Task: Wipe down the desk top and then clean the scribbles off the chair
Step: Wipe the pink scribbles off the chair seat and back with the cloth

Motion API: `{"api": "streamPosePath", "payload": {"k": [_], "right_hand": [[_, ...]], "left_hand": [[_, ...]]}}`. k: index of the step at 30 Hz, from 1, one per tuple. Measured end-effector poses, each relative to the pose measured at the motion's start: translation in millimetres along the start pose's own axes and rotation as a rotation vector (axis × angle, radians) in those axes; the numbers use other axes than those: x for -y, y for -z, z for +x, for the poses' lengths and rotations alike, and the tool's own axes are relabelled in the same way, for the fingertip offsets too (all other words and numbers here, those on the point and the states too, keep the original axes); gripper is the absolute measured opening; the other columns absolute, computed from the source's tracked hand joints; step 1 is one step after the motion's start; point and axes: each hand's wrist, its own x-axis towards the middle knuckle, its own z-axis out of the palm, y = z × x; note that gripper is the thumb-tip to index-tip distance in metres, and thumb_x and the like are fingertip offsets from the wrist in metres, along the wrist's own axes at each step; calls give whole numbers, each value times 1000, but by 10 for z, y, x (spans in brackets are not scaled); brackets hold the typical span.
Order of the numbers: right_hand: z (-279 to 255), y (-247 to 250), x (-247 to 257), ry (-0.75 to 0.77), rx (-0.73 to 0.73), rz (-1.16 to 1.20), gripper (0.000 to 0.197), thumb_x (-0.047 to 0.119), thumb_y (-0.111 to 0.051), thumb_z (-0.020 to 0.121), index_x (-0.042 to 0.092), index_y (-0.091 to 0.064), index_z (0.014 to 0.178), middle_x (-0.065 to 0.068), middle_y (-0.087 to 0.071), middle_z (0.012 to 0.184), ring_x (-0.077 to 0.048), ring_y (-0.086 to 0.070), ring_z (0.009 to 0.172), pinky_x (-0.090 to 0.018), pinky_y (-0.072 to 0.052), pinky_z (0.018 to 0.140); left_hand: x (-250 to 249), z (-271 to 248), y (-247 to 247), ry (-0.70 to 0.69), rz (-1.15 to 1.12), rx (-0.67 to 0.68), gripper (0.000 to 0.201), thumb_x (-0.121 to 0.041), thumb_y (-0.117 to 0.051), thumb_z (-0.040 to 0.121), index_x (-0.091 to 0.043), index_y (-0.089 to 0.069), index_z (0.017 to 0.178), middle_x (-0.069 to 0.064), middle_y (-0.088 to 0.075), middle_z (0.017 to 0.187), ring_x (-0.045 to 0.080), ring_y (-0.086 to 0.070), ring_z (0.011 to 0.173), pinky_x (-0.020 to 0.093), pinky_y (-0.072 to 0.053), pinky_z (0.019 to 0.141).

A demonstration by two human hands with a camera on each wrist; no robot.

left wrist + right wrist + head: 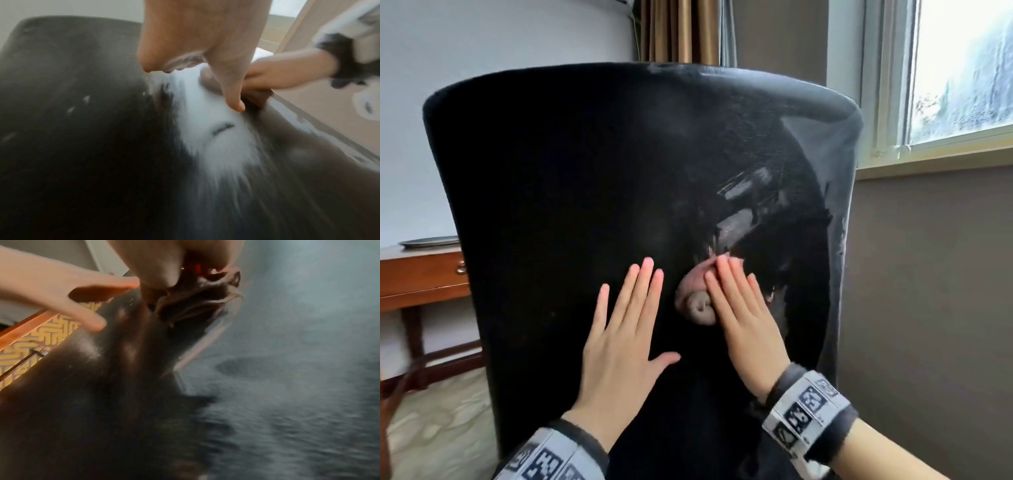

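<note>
The black chair back (pixel 551 171) fills the head view, upright and facing me. My left hand (pixel 626 329) lies flat on it with fingers spread and holds nothing. Just to its right, my right hand (pixel 743 308) presses a bunched brown cloth (pixel 697 301) against the chair with straight fingers. Wet shiny streaks (pixel 743 192) run up the chair's right side. In the blurred right wrist view the crumpled cloth (pixel 195 301) sits under my right hand (pixel 160 261), with the left hand (pixel 61 293) beside it. No scribbles can be made out.
A wooden desk (pixel 417 270) with a metal plate (pixel 428 242) on it stands behind the chair at the left. A window (pixel 962 68) and its sill are at the upper right, a curtain (pixel 678 31) behind the chair. Patterned carpet (pixel 41 337) covers the floor.
</note>
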Motion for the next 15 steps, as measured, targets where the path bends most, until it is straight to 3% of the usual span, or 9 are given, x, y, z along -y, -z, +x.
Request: {"api": "streamPosePath", "payload": {"k": [2,3,7,9,13,15], "right_hand": [[80,111,-167,92,44,-71,54,13,-34,92,11,-27,145,-8,-18,154,-23,-16,143,-41,-14,117],[219,183,-268,42,19,-100,52,13,-34,93,11,-30,144,-10,-21,154,-24,-18,143,-42,-15,116],[795,325,-425,-353,-152,19,53,5,-27,94,5,-21,147,-17,-13,155,-27,-8,144,-45,-10,117],[704,192,-216,-270,-142,38,56,1,-33,93,3,-17,147,-18,-10,155,-26,-3,144,-43,-7,118],[334,135,-77,127,28,-65,51,14,-33,93,9,-31,143,-9,-25,152,-20,-20,142,-39,-16,116],[558,278,-319,104,6,-131,51,15,-31,93,10,-34,143,-8,-27,152,-21,-24,141,-41,-19,114]], "left_hand": [[-43,295,105,5,29,-63,125,-59,-76,58,-7,-10,150,10,-5,158,22,-8,146,45,-11,116],[-57,433,152,18,40,-80,127,-60,-76,57,-7,-7,150,10,-2,158,22,-5,146,44,-8,116],[-75,709,201,74,49,-66,134,-62,-77,55,-10,1,150,7,7,158,20,4,146,42,-1,116],[-87,693,178,83,43,-68,132,-60,-77,56,-10,-1,151,7,5,158,20,3,146,42,0,116],[-75,707,143,67,29,-114,120,-60,-70,62,-9,-8,151,7,-2,158,18,-2,146,42,-3,116],[-64,719,140,73,20,-99,126,-61,-74,57,-9,-8,151,7,-3,159,18,-3,146,41,-3,116]]}}
